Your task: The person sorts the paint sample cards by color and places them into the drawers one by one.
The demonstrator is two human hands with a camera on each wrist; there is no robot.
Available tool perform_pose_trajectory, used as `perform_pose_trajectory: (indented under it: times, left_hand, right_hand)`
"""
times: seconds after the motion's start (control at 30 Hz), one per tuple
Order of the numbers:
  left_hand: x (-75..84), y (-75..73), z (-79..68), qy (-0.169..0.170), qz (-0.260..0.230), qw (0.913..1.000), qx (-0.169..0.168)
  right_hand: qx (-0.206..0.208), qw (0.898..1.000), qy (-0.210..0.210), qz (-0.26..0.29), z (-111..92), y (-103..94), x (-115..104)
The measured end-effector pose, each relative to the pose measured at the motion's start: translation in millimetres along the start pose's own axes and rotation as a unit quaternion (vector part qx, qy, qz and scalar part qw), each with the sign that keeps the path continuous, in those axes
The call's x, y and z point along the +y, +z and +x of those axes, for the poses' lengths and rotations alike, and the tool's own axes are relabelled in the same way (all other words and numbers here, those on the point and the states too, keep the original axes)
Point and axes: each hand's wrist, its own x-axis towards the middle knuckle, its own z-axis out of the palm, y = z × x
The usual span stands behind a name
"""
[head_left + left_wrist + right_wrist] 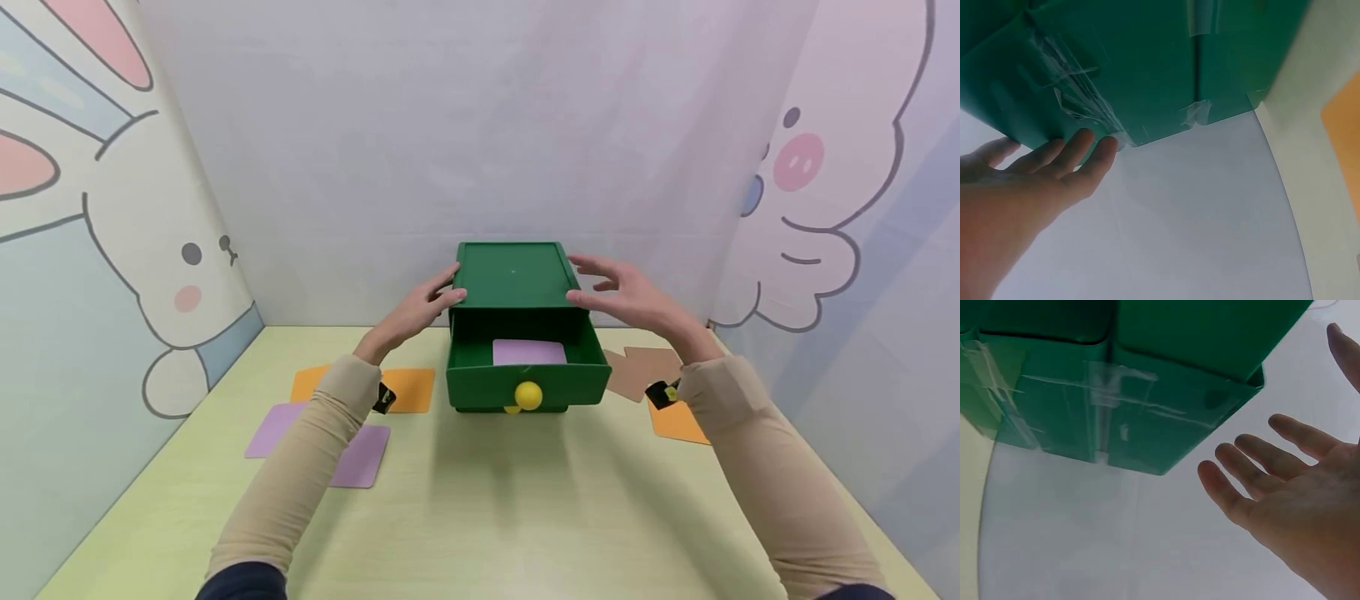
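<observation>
A green drawer box [514,275] stands near the back wall, its upper drawer [480,387] pulled out toward me. A lilac card [529,352] lies inside that drawer, which has a yellow knob [528,396]. At the box's left top edge is my left hand [415,312], with fingertips right at the green side in the left wrist view. My right hand [628,292] is by the right top edge, fingers spread and loosely extended. In the right wrist view its fingers [1225,490] stand apart from the box's taped side.
Lilac cards [362,457] and orange cards [408,390] lie on the table at left. To the right are brown cards [630,375] and an orange card [678,422]. Fabric walls with cartoon animals enclose the table [510,533] at the back and sides.
</observation>
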Motion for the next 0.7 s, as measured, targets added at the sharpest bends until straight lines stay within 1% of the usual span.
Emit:
perform_pose_trajectory:
  times: [0.1, 0.17, 0.3, 0.43, 0.5, 0.57, 0.63, 0.7]
  left_hand:
    - [-13.4, -1.1, 5.4, 0.001, 0.005, 1.0000, 0.008]
    - [-16.8, -1.9, 5.2, 0.001, 0.011, 0.9999, 0.012]
    - [-17.7, -4.3, 0.9, -0.003, 0.033, 0.9992, 0.021]
    - [-20.1, -8.2, -6.3, -0.006, 0.065, 0.9975, 0.028]
    - [-23.0, -10.6, -13.9, -0.012, 0.083, 0.9962, 0.023]
    - [-27.9, -13.2, -25.1, -0.020, 0.109, 0.9938, 0.010]
    - [-33.9, -15.2, -41.0, -0.030, 0.139, 0.9897, -0.011]
    - [-40.0, -16.6, -59.8, -0.041, 0.168, 0.9842, -0.039]
  right_hand:
    - [-0.001, 0.999, 0.008, 0.034, 10.2, 1.5, 16.4]
    - [-0.014, 0.998, 0.007, 0.054, 15.3, 3.2, 27.3]
    - [-0.043, 0.995, 0.014, 0.093, 19.8, 6.3, 44.5]
    - [-0.050, 0.993, 0.022, 0.108, 19.4, 6.6, 55.1]
    - [-0.051, 0.992, 0.026, 0.111, 19.0, 6.4, 57.4]
    - [-0.052, 0.992, 0.029, 0.109, 19.2, 6.3, 57.7]
    - [-0.054, 0.992, 0.028, 0.106, 20.2, 6.5, 56.8]
    - [-0.058, 0.993, 0.025, 0.102, 21.6, 6.5, 55.6]
